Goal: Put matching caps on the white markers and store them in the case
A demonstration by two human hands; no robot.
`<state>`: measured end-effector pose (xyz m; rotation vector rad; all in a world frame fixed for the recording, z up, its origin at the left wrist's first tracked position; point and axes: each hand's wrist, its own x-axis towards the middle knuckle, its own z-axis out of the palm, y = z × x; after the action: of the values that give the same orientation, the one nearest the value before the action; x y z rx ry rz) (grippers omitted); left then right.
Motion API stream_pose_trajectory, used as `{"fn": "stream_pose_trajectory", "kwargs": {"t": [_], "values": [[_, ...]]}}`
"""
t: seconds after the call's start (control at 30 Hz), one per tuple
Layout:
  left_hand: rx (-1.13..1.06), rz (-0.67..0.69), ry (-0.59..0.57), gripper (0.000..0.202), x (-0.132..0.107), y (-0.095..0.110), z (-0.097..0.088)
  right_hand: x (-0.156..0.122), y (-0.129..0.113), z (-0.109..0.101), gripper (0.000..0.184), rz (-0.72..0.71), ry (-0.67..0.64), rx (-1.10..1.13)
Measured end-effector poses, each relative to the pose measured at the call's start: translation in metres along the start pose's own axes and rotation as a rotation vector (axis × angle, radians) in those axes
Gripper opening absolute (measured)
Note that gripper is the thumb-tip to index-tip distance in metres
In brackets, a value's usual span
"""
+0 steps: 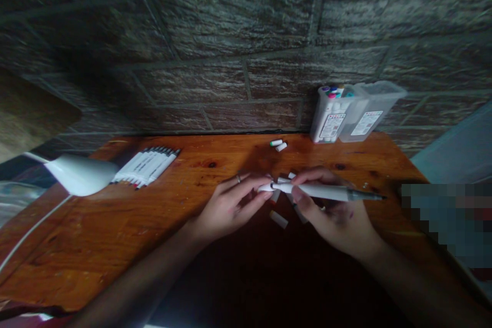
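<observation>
My right hand (330,210) grips a white double-ended marker (326,192) between thumb and fingers. The marker's grey end with its bare dark tip points right. A small white marker cap (264,187) is pinched in my left hand (234,200), right at the marker's left end. I cannot tell whether cap and marker touch. Below and behind the hands lie several loose caps, among them a white cap (279,219) with a yellowish end. Some of these are partly hidden by my right hand.
A row of white markers (148,165) lies at the left beside a white lamp (80,174) with its cord. Two caps (281,146) sit near the wall. At the back right stand a clear case (326,118) of markers and its clear plastic other half (369,118). A stone-textured wall (215,82) borders the wooden table (207,151).
</observation>
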<state>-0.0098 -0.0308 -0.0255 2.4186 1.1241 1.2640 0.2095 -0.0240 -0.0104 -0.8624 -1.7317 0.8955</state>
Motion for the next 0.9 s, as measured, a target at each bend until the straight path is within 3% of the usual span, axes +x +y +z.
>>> {"fn": "stream_pose_trajectory", "kwargs": {"t": [0.13,0.3,0.43,0.7,0.9], "values": [[-0.009,0.030,0.003,0.027,0.000,-0.003,0.004,-0.002,0.002,0.001,0.010,-0.030,-0.013,-0.075],[-0.044,-0.010,0.046,0.025,0.002,0.002,0.004,0.013,0.011,-0.017,0.011,-0.121,0.160,-0.310],[-0.060,-0.021,0.060,0.024,0.002,0.005,0.002,0.024,0.023,-0.028,0.011,-0.068,0.282,-0.292],[-0.094,-0.035,0.041,0.025,0.000,0.002,0.002,0.009,0.010,-0.011,0.014,-0.124,0.124,-0.309],[-0.078,-0.034,0.050,0.029,0.000,0.002,0.002,0.010,0.014,-0.011,0.014,-0.067,0.139,-0.228]]}}
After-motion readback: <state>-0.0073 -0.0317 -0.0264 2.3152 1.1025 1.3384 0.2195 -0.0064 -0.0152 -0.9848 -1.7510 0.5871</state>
